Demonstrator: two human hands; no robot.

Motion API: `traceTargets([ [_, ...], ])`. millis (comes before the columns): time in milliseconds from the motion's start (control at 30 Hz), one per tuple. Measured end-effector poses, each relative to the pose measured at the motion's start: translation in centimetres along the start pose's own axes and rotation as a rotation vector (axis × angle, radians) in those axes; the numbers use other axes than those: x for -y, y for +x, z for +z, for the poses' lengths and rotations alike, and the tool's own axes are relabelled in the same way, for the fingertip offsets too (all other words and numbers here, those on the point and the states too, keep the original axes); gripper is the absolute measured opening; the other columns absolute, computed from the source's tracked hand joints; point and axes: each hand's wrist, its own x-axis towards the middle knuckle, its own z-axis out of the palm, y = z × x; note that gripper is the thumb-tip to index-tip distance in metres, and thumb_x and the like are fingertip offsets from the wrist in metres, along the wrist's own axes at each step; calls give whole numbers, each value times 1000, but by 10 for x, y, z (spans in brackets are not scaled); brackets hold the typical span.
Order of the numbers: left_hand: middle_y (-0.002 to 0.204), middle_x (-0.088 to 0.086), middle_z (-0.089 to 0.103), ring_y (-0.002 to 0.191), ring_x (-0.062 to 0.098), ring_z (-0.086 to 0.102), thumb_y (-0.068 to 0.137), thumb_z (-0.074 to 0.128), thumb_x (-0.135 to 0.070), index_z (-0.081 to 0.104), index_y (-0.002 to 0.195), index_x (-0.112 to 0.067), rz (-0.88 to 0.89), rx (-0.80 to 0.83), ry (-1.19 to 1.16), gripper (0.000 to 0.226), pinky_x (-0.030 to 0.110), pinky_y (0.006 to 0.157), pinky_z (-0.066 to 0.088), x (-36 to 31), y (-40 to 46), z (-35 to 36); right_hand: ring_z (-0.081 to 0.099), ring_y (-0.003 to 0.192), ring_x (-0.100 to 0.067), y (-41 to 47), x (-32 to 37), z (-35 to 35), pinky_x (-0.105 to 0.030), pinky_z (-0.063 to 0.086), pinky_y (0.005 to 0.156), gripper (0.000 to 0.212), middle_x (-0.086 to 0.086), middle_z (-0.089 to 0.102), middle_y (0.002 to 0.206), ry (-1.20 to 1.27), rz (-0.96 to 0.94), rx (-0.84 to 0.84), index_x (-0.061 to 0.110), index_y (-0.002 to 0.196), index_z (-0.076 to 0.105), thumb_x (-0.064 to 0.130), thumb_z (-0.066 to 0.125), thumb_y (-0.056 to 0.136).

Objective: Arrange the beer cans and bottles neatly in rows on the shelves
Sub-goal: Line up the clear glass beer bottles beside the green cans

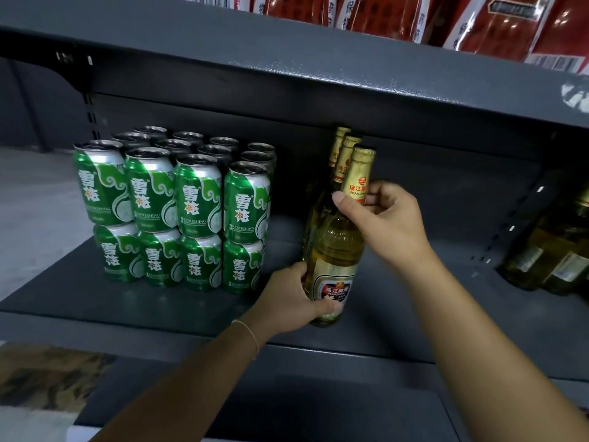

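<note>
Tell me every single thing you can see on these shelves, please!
green cans: two layers stacked, four across the front, more rows behind, exact count unclear; green and silver; left part of the middle shelf.
golden bottles: three in a row front to back; clear glass, gold foil necks; middle of the shelf, right of the cans.
dark bottles: several, count unclear; olive-brown; next bay at the far right.
red packages: several; red and white; top shelf.
shelf: dark grey metal; holds cans and bottles.
bracelet: one; thin, pale; left wrist.
left hand: grips the front bottle's base.
right hand: pinches the front bottle's neck.
</note>
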Motion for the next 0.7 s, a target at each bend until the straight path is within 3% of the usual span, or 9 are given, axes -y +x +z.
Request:
traceTargets([
  [167, 111, -15, 68, 100, 0, 65, 64, 83, -28, 49, 114, -42, 21, 40, -47, 62, 33, 93, 54, 6, 6, 1, 72, 85, -26, 3, -4, 1, -47, 61, 78, 46, -8, 74, 91, -5, -19, -9, 9, 98, 70, 41, 88, 70],
  [333, 118, -14, 65, 107, 3, 64, 67, 79, -33, 45, 125, -38, 22, 59, -44, 67, 38, 96, 52, 13, 9, 4, 72, 87, -26, 4, -7, 2, -44, 62, 78, 52, -4, 75, 91, 4, -27, -23, 10, 98, 69, 47, 88, 66],
  [467, 122, -13, 62, 109, 7, 63, 62, 77, -41, 46, 119, -48, 23, 53, -39, 65, 40, 97, 51, 16, 11, 6, 71, 83, -23, 4, -7, 3, -40, 62, 77, 47, -5, 74, 91, 22, -27, -34, 10, 96, 68, 41, 88, 68],
  [567, 120, -14, 64, 107, 6, 64, 61, 78, -39, 48, 118, -47, 26, 51, -53, 65, 39, 97, 52, 16, 12, 5, 67, 78, -14, 5, -9, 3, -39, 62, 77, 46, -3, 74, 90, 24, -20, -35, 11, 96, 68, 41, 88, 68],
  [700, 120, -12, 64, 108, 7, 64, 60, 78, -40, 48, 119, -46, 37, 42, -77, 66, 40, 97, 52, 17, 13, 7, 66, 79, -14, 5, -9, 2, -39, 61, 78, 45, -6, 74, 93, 42, -12, -12, 10, 98, 67, 39, 88, 70],
])
